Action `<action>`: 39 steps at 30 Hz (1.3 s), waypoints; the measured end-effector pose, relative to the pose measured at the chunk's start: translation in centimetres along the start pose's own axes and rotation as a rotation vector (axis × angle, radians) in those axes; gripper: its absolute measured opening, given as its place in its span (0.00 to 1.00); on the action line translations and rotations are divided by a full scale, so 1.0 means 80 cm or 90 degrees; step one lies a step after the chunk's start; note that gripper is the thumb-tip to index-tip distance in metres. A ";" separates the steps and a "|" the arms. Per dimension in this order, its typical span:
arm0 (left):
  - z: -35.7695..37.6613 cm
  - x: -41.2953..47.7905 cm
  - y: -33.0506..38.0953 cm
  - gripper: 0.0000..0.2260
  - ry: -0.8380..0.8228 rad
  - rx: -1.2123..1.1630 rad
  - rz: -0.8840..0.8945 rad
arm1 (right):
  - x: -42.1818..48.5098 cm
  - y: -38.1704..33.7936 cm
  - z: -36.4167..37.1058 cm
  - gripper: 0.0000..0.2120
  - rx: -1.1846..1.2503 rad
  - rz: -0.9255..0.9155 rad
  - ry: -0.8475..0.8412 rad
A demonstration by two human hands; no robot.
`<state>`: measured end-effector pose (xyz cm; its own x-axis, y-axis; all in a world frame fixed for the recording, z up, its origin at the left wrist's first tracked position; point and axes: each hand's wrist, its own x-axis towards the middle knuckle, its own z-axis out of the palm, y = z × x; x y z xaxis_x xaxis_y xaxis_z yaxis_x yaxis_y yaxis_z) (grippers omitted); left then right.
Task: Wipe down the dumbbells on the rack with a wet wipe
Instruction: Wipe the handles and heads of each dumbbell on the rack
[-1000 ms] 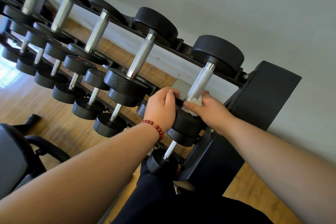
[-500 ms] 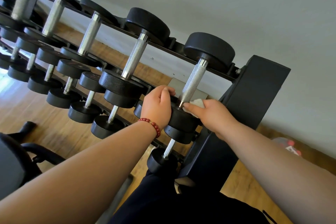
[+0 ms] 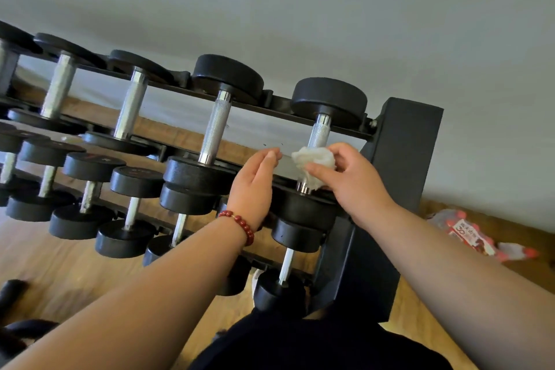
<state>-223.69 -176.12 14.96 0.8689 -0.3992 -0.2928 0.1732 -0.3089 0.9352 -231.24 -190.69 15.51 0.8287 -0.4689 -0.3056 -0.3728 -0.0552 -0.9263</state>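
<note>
**A:** Where is the wipe, and what worries you?

**B:** From my head camera: my right grip (image 3: 357, 186) pinches the bunched wet wipe (image 3: 313, 159) against the lower part of the metal handle of the end dumbbell (image 3: 319, 134). That dumbbell sits on the top row of the rack (image 3: 402, 159), next to the side post. My left grip (image 3: 255, 186) is released, fingers straight, just beside the wipe and holding nothing. So nothing steadies that dumbbell. If I rub hard, I judge it could roll in its cradle. The wipe could also slip from so light a pinch and drop between the rows.

**A:** Anything else?

**B:** The wipe is balled up, so little of it meets the ribbed metal. I could easily miss the back of the handle.

**A:** What can't you make out?

**B:** The far side of the handle is hidden, and so are my fingertips behind the wipe. My left palm covers part of the near weight, and I cannot tell whether it touches it. The rack's left end is cut off and blurred, and my arms hide part of the lowest row. Whether the other dumbbells have been wiped, I cannot tell. A red-and-white pack (image 3: 468, 234) lies on the floor (image 3: 60, 264) to the right, too blurred to name.
</note>
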 end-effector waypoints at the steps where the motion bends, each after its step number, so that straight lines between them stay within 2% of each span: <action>1: -0.008 0.003 0.005 0.09 -0.031 0.000 0.008 | 0.001 0.001 0.004 0.09 0.049 0.014 -0.004; 4: -0.027 0.012 0.020 0.07 -0.123 0.027 0.006 | 0.002 -0.006 0.018 0.08 0.202 0.070 -0.011; 8: -0.040 0.024 0.027 0.09 -0.190 0.022 0.026 | 0.004 -0.012 0.037 0.11 0.166 0.066 0.047; 13: -0.041 0.032 0.032 0.07 -0.254 0.001 0.053 | 0.005 -0.012 0.050 0.07 0.172 0.067 0.142; 15: -0.040 0.038 0.031 0.06 -0.233 -0.006 0.038 | 0.004 -0.011 0.050 0.06 0.165 0.058 0.165; 17: -0.039 0.048 0.029 0.05 -0.169 0.008 0.029 | 0.001 -0.007 0.048 0.08 0.149 0.055 0.194; 21: -0.031 0.068 0.032 0.07 -0.093 0.099 0.094 | -0.004 -0.006 0.046 0.06 0.050 0.032 0.278; 23: -0.018 0.075 0.030 0.07 -0.114 0.129 0.104 | -0.006 -0.009 0.048 0.06 0.027 0.020 0.317; 27: 0.009 0.078 0.022 0.07 -0.216 0.107 0.025 | -0.008 0.003 0.062 0.12 -0.027 0.017 0.346; 29: 0.013 0.081 0.017 0.12 -0.207 0.049 -0.029 | -0.007 0.010 0.070 0.11 -0.052 0.021 0.335; 32: 0.017 0.094 0.009 0.06 -0.195 -0.004 -0.069 | -0.005 0.011 0.073 0.09 -0.053 0.015 0.340; 33: 0.020 0.099 0.007 0.07 -0.203 0.011 -0.064 | -0.005 0.011 0.074 0.08 -0.052 0.014 0.341; 35: 0.026 0.106 0.005 0.15 -0.237 0.054 -0.062 | -0.008 0.012 0.074 0.06 -0.040 0.019 0.354; 39: 0.038 0.110 0.009 0.24 -0.364 0.182 -0.047 | -0.010 0.012 0.077 0.06 -0.022 0.035 0.375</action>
<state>-217.34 -182.50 12.48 0.4612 -0.7413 -0.4876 0.0238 -0.5390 0.8419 -229.71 -184.95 13.49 0.4400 -0.8820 -0.1691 -0.4296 -0.0413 -0.9021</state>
